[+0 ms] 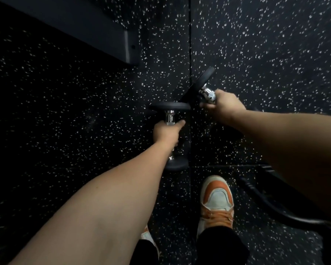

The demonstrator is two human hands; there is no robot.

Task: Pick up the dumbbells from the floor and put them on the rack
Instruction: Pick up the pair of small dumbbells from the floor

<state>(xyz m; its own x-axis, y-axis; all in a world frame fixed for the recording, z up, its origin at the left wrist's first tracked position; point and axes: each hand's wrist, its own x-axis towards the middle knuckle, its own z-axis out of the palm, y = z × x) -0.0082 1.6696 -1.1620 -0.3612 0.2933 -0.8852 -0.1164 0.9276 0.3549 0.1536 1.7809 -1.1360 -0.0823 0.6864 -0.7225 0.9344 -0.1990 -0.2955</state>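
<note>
At the upper left, a dark angled bar (96, 33) of some equipment is seen above the black speckled floor (65, 111). Nearer the middle, the left hand (166, 132) is wrapped around the chrome handle of the left dumbbell (170, 109); the fingers are curled tight around the handle, the thumb pressed across its right side. One black head is seen just beyond the knuckles, the other just below the wrist. No writing can be read on either head. Below, an orange and pale shoe (216, 201) is planted on the floor. To the right, the right hand (225, 107) is closed around the handle of the right dumbbell (197, 87), which is tilted up and to the left; its far head is nearly touching the left dumbbell's far head. Whether either dumbbell touches the floor cannot be told. A curved black bar (271, 203) is seen at the lower right.
</note>
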